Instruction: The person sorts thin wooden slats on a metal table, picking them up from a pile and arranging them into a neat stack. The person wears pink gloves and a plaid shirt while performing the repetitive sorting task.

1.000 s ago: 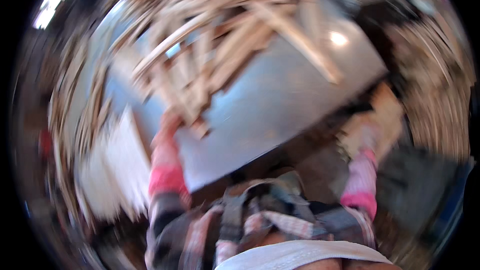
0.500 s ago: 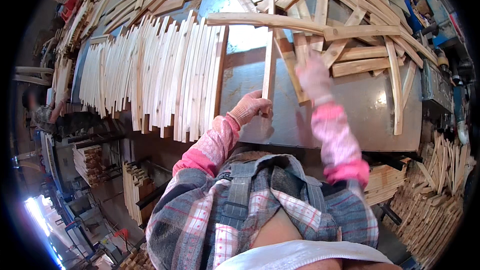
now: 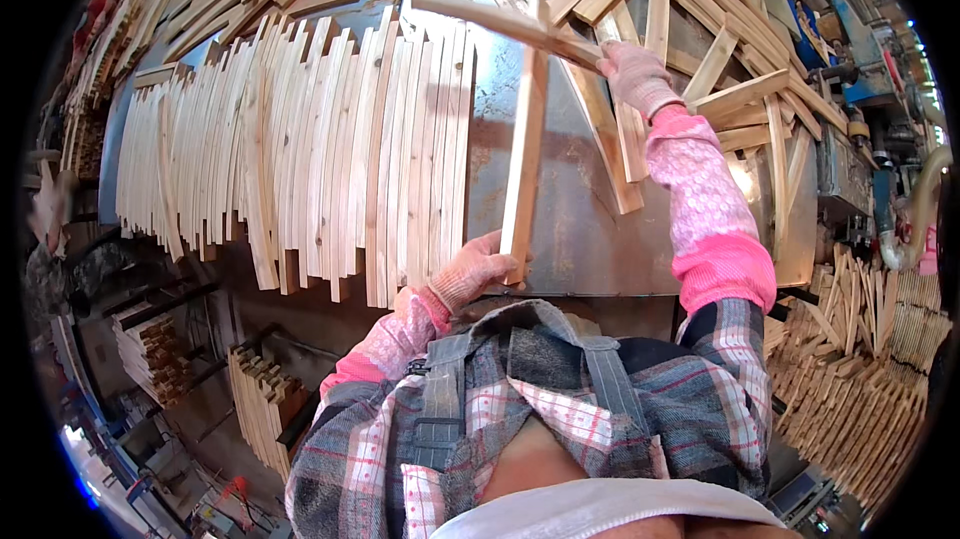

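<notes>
Gripping a pale upright wooden slat (image 3: 524, 149) at frame centre, your gloved left hand (image 3: 470, 274) clasps its lower end; your gloved right hand (image 3: 632, 74) clutches a second slanted wooden strip (image 3: 500, 21) above the grey metal table (image 3: 570, 229).

head view: one fisheye, worn on the head | faces steeply down over the chest at the metal workbench (image 3: 590, 229) | close range | edges bend toward the rim

The right hand (image 3: 632, 74) rose from the worktop (image 3: 570, 229), lifting a long wooden slat (image 3: 505, 21) clear, while the left hand (image 3: 478, 267) kept another slat (image 3: 525, 149) upright.
</notes>
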The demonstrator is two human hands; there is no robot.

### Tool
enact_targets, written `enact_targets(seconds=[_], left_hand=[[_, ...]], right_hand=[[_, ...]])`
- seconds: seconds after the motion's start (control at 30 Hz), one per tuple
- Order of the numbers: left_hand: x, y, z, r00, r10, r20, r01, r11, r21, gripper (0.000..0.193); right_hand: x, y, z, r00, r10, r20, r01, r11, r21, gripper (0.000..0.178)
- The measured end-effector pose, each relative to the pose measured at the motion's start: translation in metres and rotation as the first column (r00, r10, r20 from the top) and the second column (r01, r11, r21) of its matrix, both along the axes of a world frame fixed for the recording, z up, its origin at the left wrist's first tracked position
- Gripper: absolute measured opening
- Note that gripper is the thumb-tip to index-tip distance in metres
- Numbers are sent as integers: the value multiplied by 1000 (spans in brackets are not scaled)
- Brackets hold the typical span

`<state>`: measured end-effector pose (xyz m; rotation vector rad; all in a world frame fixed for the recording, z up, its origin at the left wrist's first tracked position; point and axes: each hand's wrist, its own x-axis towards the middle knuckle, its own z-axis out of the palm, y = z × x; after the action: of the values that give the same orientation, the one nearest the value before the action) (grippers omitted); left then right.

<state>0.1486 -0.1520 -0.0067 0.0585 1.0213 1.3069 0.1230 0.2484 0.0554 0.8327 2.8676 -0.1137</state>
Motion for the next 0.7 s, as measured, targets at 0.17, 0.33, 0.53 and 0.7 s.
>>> enact_targets(seconds=[0.17,0.33,0.53,0.7], left_hand=[[-6,-1,-9,948,-38,-316,28,999,-36,36],[1,1,-4,982,43,-185,-78,979,-188,36],[3,-1,-9,947,-31,-320,-45,973,-227,29],[13,-19,-29,911,77,-405,-151,977,-152,15]], right_hand=[[35,-19,-30,859,-411,-304,113,734,-670,43],[58,-54,-72,753,-625,-206,112,430,-896,39],[92,-77,-103,719,-620,-315,-37,418,-908,36],[154,-167,-104,958,-284,-43,100,468,-878,25]])
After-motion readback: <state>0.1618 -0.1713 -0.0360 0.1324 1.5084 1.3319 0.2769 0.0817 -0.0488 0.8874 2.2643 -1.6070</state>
